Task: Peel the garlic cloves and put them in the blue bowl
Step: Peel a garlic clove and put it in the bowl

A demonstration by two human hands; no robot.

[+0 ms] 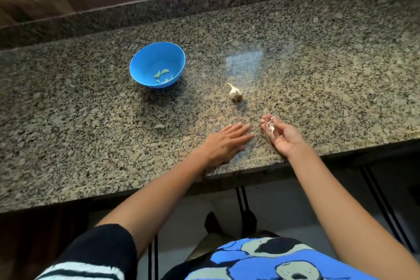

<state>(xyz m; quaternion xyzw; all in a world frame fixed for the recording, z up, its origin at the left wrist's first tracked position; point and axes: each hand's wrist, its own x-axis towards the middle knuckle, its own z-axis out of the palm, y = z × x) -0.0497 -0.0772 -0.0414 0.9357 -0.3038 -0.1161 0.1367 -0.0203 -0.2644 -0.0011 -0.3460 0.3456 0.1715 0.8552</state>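
No text, label or number could be read anywhere. The bowl (145, 61) was plain blue, and the shirt (238, 257) showed only a pattern without letters.

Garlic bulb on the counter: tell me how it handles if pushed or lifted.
The garlic bulb is small and papery, so probably light. Rounded and lying tilted, it may roll when pushed. The counter looks glossy, so it could slide.

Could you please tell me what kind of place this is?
Most likely a home kitchen: a speckled granite counter, a blue bowl holding peeled garlic cloves, a garlic bulb on the counter, and papery skins in the right hand.
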